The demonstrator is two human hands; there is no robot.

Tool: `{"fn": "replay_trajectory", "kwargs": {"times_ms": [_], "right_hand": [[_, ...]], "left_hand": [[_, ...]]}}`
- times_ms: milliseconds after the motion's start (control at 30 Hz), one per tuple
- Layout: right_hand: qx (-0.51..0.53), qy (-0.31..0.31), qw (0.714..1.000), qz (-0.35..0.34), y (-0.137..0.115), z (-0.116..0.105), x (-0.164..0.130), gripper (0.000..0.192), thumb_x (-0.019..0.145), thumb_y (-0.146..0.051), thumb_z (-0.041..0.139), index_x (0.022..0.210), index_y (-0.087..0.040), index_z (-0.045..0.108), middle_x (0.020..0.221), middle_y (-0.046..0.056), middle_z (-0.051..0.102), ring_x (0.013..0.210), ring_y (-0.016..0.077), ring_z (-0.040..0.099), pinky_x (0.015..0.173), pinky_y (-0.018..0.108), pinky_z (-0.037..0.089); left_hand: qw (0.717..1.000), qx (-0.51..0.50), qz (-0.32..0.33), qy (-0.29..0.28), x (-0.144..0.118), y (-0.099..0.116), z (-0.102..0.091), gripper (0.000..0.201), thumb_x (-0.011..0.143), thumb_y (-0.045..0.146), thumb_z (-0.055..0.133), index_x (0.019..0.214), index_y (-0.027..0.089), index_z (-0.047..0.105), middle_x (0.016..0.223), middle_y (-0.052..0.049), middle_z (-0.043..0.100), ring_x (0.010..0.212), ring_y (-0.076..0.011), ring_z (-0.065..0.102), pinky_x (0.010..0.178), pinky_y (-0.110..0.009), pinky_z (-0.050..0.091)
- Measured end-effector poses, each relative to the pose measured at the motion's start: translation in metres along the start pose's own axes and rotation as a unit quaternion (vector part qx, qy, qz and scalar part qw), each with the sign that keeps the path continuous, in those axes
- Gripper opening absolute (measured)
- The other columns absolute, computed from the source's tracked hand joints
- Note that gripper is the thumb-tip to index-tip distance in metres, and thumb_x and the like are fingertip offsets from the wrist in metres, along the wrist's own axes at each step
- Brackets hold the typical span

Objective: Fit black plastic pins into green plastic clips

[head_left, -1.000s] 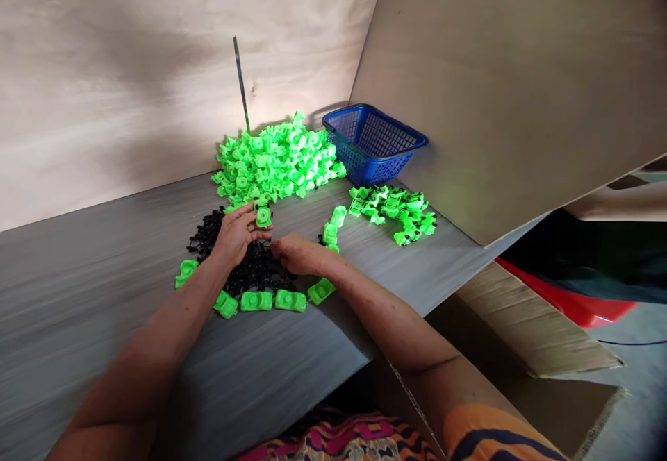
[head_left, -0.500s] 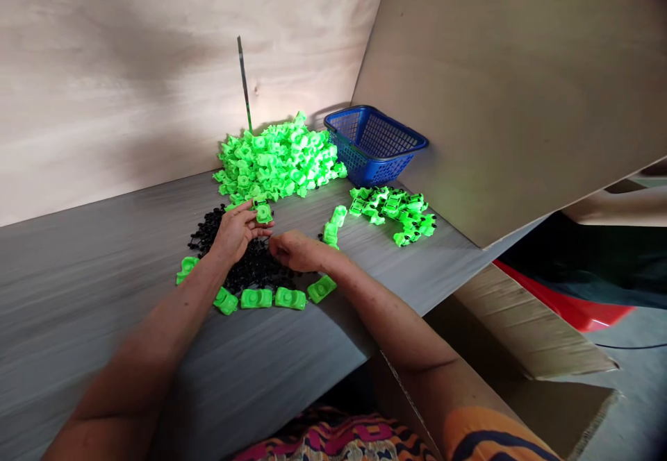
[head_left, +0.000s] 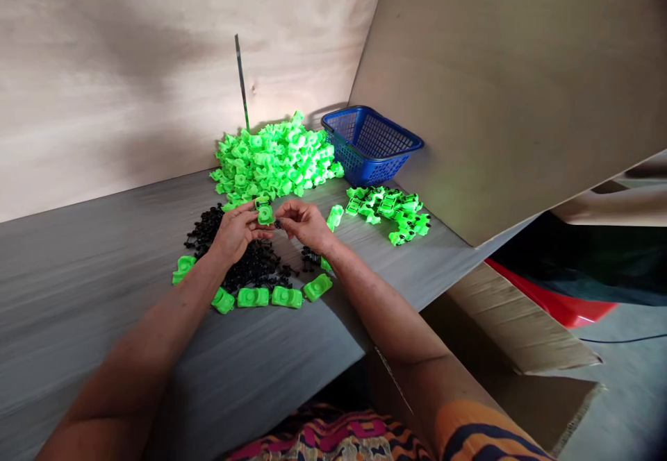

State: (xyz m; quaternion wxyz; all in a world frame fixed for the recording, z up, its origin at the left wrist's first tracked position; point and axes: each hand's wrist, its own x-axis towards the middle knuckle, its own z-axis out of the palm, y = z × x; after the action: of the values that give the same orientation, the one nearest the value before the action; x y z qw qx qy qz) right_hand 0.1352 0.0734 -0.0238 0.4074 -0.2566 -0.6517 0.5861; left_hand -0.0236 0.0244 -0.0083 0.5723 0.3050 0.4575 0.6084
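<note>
Left hand (head_left: 234,235) closed on one green car body (head_left: 265,214), held up near the black axle heap (head_left: 255,266); right hand (head_left: 306,226) just beside that body, thumb and forefinger pinched on a small black part (head_left: 278,224). Should the pinch loosen, the part could drop out of reach among its lookalikes; a slack left hold might let the body tilt

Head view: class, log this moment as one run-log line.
left hand: holds green toy car | right hand: pinches small black part | blue basket: beside green heap
</note>
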Motion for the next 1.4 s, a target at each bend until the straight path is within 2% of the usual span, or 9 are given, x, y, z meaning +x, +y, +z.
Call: {"fn": "replay_trajectory", "kwargs": {"times_ms": [67,133,467,667,933,1400], "right_hand": [[0.018,0.053,0.998,-0.005,0.003,0.000,0.002,0.023,0.070,-0.033,0.073,0.079,-0.021,0.056,0.063,-0.008,0.057,0.047,0.0057,0.046,0.047,0.021,0.041],[0.028,0.074,0.997,-0.010,0.003,0.001,0.003,0.024,0.069,-0.033,0.074,0.080,-0.021,0.056,0.061,-0.009,0.056,0.046,0.0058,0.047,0.047,0.021,0.042],[0.033,0.076,0.997,0.000,0.005,0.002,0.003,0.018,0.066,-0.026,0.068,0.079,-0.020,0.056,0.069,-0.007,0.058,0.051,0.0059,0.048,0.049,0.021,0.044],[-0.067,0.134,0.988,-0.039,0.004,0.007,0.002,0.010,0.067,-0.022,0.059,0.075,-0.021,0.052,0.066,-0.007,0.052,0.061,0.0083,0.047,0.059,0.022,0.041],[-0.250,0.148,0.949,-0.120,-0.007,0.018,-0.011,0.006,0.078,-0.018,0.052,0.075,-0.022,0.049,0.070,-0.004,0.051,0.064,0.0109,0.045,0.066,0.025,0.039],[-0.331,0.166,0.921,-0.117,-0.006,0.022,-0.012,0.012,0.081,-0.012,0.048,0.075,-0.023,0.047,0.076,0.000,0.054,0.070,0.0138,0.046,0.070,0.025,0.039]], "left_hand": [[1.000,0.000,0.000,0.003,-0.002,0.001,0.001,0.027,0.065,0.015,0.066,0.091,0.012,0.062,0.072,-0.007,0.071,0.072,-0.0253,0.076,0.065,-0.038,0.064],[1.000,-0.002,0.000,0.003,-0.003,0.003,0.003,0.026,0.064,0.015,0.066,0.090,0.012,0.062,0.073,-0.007,0.071,0.074,-0.0269,0.077,0.066,-0.039,0.064],[0.999,-0.009,0.023,-0.024,-0.007,0.003,0.005,0.023,0.064,0.017,0.068,0.085,0.015,0.059,0.073,-0.006,0.071,0.080,-0.0285,0.078,0.071,-0.041,0.065],[0.999,-0.003,0.034,-0.025,-0.004,-0.002,0.004,0.028,0.066,0.018,0.070,0.092,0.015,0.060,0.074,-0.005,0.071,0.081,-0.0277,0.078,0.072,-0.041,0.066],[0.999,-0.007,0.034,-0.040,-0.004,-0.002,0.003,0.030,0.064,0.020,0.072,0.092,0.015,0.063,0.078,-0.004,0.073,0.070,-0.0223,0.075,0.074,-0.044,0.066],[0.997,-0.020,0.054,-0.049,-0.007,-0.004,0.006,0.033,0.062,0.021,0.076,0.092,0.014,0.067,0.076,-0.003,0.072,0.072,-0.0206,0.074,0.078,-0.043,0.064]]}}
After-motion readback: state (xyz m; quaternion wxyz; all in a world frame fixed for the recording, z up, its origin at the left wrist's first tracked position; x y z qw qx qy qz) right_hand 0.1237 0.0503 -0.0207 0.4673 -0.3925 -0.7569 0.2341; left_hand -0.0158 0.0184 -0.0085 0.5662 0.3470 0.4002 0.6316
